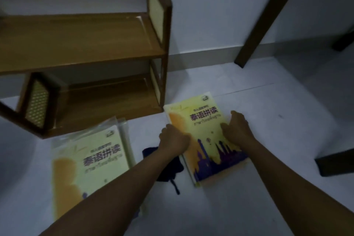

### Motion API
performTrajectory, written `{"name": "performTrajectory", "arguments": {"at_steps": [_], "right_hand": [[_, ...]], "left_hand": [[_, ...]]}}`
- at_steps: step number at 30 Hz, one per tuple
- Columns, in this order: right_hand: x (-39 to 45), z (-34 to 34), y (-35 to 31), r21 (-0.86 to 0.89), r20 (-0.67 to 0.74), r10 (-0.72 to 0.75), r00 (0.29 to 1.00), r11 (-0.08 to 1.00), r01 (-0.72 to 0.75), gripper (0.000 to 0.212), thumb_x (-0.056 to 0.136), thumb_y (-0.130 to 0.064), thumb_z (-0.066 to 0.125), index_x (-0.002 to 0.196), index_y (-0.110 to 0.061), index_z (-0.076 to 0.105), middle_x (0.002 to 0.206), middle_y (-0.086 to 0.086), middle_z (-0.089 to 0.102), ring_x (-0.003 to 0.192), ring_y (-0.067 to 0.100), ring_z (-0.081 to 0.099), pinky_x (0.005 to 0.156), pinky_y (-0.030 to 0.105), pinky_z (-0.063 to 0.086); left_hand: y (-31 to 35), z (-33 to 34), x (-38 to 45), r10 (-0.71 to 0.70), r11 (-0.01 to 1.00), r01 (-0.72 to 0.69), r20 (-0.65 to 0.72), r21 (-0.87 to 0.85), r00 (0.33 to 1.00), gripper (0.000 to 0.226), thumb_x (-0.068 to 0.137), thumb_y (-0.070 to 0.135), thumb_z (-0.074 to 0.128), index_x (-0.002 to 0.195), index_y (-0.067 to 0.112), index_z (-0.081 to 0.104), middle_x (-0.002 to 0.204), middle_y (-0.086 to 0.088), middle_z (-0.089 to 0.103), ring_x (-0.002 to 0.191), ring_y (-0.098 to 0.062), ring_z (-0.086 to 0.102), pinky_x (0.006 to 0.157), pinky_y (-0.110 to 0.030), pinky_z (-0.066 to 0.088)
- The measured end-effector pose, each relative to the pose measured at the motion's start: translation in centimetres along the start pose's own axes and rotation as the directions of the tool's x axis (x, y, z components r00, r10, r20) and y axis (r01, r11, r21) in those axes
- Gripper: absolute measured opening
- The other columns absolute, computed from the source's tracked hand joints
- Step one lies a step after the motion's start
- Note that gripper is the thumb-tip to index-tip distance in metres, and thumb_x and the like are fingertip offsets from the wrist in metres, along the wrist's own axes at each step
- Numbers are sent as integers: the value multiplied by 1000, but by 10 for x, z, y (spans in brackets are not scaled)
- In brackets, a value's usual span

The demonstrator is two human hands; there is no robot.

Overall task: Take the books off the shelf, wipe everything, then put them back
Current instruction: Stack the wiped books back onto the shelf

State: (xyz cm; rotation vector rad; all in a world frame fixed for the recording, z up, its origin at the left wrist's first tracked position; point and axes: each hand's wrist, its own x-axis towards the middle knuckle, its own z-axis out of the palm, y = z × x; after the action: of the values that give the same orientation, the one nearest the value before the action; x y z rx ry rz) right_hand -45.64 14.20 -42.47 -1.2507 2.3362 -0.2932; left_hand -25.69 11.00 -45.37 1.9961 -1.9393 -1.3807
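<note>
Flat, book stack (pixel 206 136) top pointing shelfward (pixel 80 44)

We see a dim room: pale tiled floor (pixel 249 188) under our hands, plain white wall (pixel 220 15) beyond them, and a dark wooden table leg (pixel 268 17) slanting above our right hand.
</note>
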Motion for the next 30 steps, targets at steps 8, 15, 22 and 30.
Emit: {"name": "performTrajectory", "arguments": {"at_steps": [8,15,22,30], "right_hand": [[11,18,33,209,100,16,995,977,-37,43,93,-40,52,124,-10,51,114,5,62,100,28,61,76,31,46],[-34,-42,40,760,118,31,993,640,-110,4,97,-20,52,99,-18,54,103,3,62,89,13,58,73,29,45],[-112,-39,-39,794,-74,-248,966,572,208,20,97,-19,51,112,-28,61,112,-4,69,101,16,66,79,40,57],[-150,94,-169,643,113,-374,921,734,219,32,93,-2,45,113,-27,50,104,-8,64,89,4,61,59,11,45]], "left_hand": [[9,27,-23,291,919,-372,-409,-132,865,30,88,19,62,115,9,55,120,-12,55,110,-25,53,88,-28,49],[31,10,-83,560,567,-635,-320,-524,764,46,100,15,46,145,20,37,139,9,53,128,-8,50,106,-37,45],[-43,-63,-131,496,671,-701,-557,-241,666,49,96,25,44,142,37,33,104,25,63,82,-2,63,66,-32,58],[-178,-134,-147,-63,867,-201,-499,-457,864,39,84,47,43,119,29,46,95,19,60,87,-4,63,67,-28,50]]}}
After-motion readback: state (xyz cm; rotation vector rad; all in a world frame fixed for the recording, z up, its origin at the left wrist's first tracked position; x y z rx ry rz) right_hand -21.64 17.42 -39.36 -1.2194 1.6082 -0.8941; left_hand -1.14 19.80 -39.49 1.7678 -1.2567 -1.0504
